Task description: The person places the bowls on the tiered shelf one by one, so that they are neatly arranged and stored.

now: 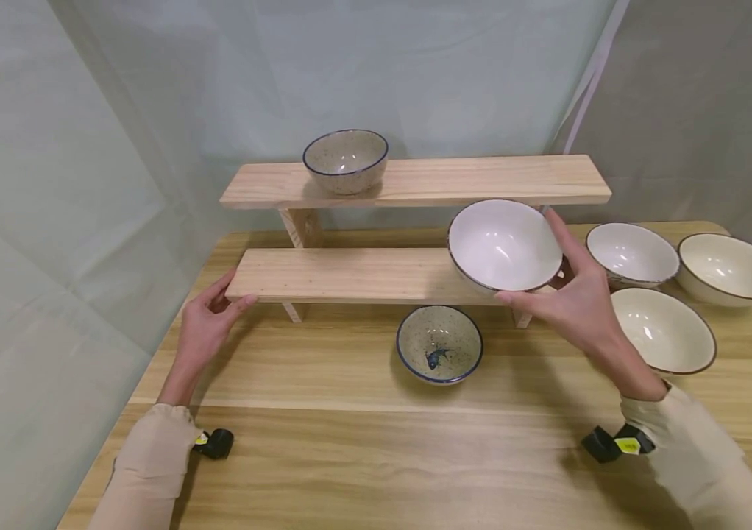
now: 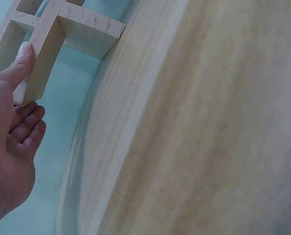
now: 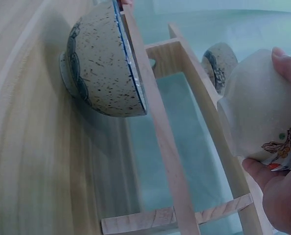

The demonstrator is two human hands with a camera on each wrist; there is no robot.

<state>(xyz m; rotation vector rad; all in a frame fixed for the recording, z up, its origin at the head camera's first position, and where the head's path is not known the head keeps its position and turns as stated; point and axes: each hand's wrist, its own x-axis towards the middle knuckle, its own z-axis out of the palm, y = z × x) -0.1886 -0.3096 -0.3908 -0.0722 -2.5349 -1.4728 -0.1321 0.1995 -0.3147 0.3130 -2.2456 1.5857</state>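
Observation:
In the head view my left hand (image 1: pixel 206 322) grips the left end of the lower board of a two-tier wooden shelf (image 1: pixel 343 274). The left wrist view has the thumb (image 2: pixel 22 61) along the board's edge and the fingers curled at its end. My right hand (image 1: pixel 581 294) holds a white bowl (image 1: pixel 505 246) by its side, over the right end of that lower board. Its outside carries a painted flower pattern, seen in the right wrist view. A speckled bowl (image 1: pixel 440 344) with a blue rim and a blue fish inside stands on the table before the shelf.
Another speckled blue-rimmed bowl (image 1: pixel 347 160) sits on the upper board, left of its middle. At the right of the wooden table (image 1: pixel 376 456) are a white bowl (image 1: pixel 632 252) and two cream bowls with brown rims, one behind (image 1: pixel 733 266) and one nearer (image 1: pixel 662 331).

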